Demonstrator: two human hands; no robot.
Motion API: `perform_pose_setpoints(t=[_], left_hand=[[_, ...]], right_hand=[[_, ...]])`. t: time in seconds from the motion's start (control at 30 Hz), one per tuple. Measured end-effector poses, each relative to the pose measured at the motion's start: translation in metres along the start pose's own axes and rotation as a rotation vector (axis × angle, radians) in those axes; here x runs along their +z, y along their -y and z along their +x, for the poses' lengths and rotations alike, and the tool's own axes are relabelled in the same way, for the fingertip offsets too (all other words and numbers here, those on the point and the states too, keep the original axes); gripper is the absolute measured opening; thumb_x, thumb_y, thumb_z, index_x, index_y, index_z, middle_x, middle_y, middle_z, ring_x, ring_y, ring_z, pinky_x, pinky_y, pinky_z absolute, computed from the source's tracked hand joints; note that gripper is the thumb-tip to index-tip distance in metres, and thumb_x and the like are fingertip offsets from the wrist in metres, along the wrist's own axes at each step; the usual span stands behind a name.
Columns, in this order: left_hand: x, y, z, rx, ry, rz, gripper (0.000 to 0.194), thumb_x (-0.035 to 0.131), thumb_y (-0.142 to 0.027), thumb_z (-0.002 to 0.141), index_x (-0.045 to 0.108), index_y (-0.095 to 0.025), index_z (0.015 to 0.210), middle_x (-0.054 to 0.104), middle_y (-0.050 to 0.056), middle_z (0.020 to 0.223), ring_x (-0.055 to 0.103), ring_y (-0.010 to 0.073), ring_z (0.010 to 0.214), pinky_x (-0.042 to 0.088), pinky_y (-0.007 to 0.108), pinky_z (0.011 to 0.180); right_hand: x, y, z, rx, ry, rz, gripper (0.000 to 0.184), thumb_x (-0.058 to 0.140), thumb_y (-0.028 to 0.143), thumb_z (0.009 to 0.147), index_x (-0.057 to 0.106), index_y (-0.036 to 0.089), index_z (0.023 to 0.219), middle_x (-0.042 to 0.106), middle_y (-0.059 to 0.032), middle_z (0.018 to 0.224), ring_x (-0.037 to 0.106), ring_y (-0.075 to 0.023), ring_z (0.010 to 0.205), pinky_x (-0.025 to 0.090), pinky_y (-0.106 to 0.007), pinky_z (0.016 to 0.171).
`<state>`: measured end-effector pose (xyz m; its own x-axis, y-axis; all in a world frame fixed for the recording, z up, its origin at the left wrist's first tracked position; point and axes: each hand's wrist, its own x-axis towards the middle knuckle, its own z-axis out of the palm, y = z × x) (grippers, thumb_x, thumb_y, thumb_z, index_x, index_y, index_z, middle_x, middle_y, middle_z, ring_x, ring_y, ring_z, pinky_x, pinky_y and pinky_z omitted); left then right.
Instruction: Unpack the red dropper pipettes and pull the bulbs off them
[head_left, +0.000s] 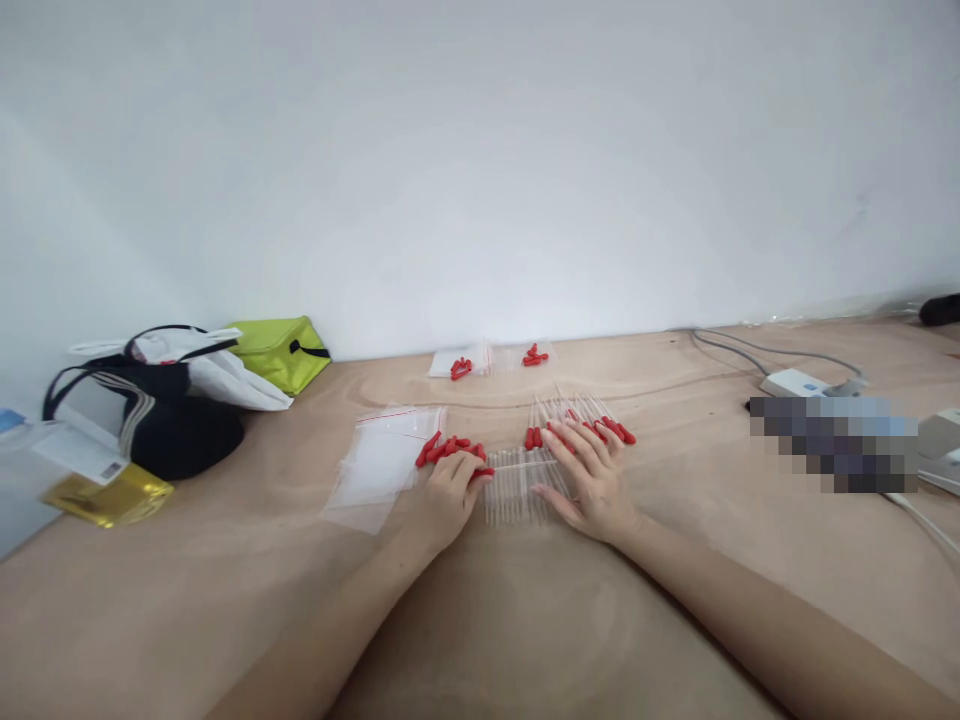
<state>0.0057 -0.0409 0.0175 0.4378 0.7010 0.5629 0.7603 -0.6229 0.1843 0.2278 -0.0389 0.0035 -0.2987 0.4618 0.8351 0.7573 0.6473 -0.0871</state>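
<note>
My left hand (448, 492) is closed, thumb and fingers pinching a red rubber bulb (486, 471) at the left end of a row of clear glass dropper tubes (514, 500). Just beyond it lies a pile of loose red bulbs (450, 447). My right hand (594, 482) has its fingers spread over a fan of droppers fitted with red bulbs (616, 430), their thin tips pointing away from me. Its thumb reaches toward the right end of the tube row. Some of the droppers are hidden beneath its fingers.
Clear zip bags (386, 465) lie left of the bulbs. Two small bags with red bulbs (460, 369) rest near the wall. A lime-green bag (277, 350), a black cap (180, 435) and a gold packet (112, 495) stand left. A power strip (795, 383) with cables sits right.
</note>
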Motion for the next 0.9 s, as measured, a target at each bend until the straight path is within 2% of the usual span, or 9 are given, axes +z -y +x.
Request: perform_pose_setpoints(t=[0.07, 0.13, 0.23, 0.33, 0.5, 0.7, 0.9], left_hand=[[0.005, 0.002, -0.007, 0.063, -0.073, 0.009, 0.014, 0.042, -0.026, 0.087, 0.05, -0.017, 0.079, 0.058, 0.002, 0.076, 0.054, 0.0149, 0.073, 0.045, 0.028, 0.068], [0.01, 0.001, -0.009, 0.109, -0.116, 0.013, 0.015, 0.043, -0.026, 0.087, 0.051, -0.017, 0.077, 0.058, 0.002, 0.075, 0.054, 0.0145, 0.071, 0.045, 0.028, 0.067], [0.014, -0.003, -0.007, 0.167, -0.138, 0.008, 0.017, 0.044, -0.026, 0.086, 0.053, -0.017, 0.076, 0.058, 0.003, 0.074, 0.053, 0.0141, 0.069, 0.044, 0.027, 0.066], [0.014, -0.005, -0.006, 0.188, -0.145, -0.011, 0.016, 0.046, -0.026, 0.086, 0.055, -0.017, 0.077, 0.058, 0.003, 0.073, 0.053, 0.014, 0.069, 0.044, 0.027, 0.066], [0.01, -0.006, -0.003, 0.239, -0.137, 0.006, 0.017, 0.047, -0.027, 0.085, 0.058, -0.018, 0.096, 0.063, 0.004, 0.085, 0.055, 0.0163, 0.08, 0.043, 0.031, 0.075], [0.007, -0.008, -0.008, 0.305, -0.139, -0.052, 0.011, 0.05, -0.025, 0.084, 0.06, -0.019, 0.083, 0.068, -0.001, 0.083, 0.058, 0.0147, 0.084, 0.039, 0.034, 0.085], [0.004, -0.011, -0.012, 0.298, -0.126, -0.07, 0.013, 0.049, -0.023, 0.085, 0.059, -0.02, 0.077, 0.067, -0.003, 0.075, 0.059, 0.0138, 0.078, 0.039, 0.035, 0.084]], right_hand=[[0.0, 0.003, 0.0, -0.072, 0.074, 0.002, 0.046, 0.052, 0.042, 0.079, 0.046, 0.025, 0.121, 0.058, -0.0053, 0.112, 0.045, -0.0233, 0.11, 0.014, -0.046, 0.099], [0.003, 0.004, 0.0, -0.11, 0.115, 0.019, 0.036, 0.052, 0.039, 0.08, 0.052, 0.028, 0.114, 0.064, -0.0011, 0.099, 0.047, -0.0207, 0.106, 0.009, -0.047, 0.1], [0.009, 0.006, -0.001, -0.119, 0.131, 0.038, 0.022, 0.052, 0.035, 0.081, 0.06, 0.029, 0.101, 0.066, 0.0031, 0.075, 0.052, -0.0163, 0.093, 0.009, -0.045, 0.1], [0.014, 0.009, -0.001, -0.131, 0.152, 0.021, 0.016, 0.05, 0.031, 0.083, 0.063, 0.027, 0.092, 0.061, 0.0041, 0.063, 0.051, -0.0133, 0.078, 0.012, -0.044, 0.098], [0.014, 0.013, 0.0, -0.14, 0.187, 0.063, 0.019, 0.045, 0.027, 0.084, 0.063, 0.023, 0.08, 0.056, 0.0031, 0.059, 0.046, -0.0117, 0.069, 0.015, -0.044, 0.094], [0.01, 0.012, -0.005, -0.175, 0.19, 0.153, 0.016, 0.046, 0.027, 0.083, 0.061, 0.023, 0.079, 0.052, 0.0043, 0.054, 0.042, -0.011, 0.066, 0.017, -0.042, 0.091], [0.006, 0.013, -0.007, -0.2, 0.161, 0.19, 0.016, 0.046, 0.027, 0.082, 0.06, 0.022, 0.077, 0.054, 0.0044, 0.054, 0.042, -0.0108, 0.064, 0.019, -0.041, 0.089]])
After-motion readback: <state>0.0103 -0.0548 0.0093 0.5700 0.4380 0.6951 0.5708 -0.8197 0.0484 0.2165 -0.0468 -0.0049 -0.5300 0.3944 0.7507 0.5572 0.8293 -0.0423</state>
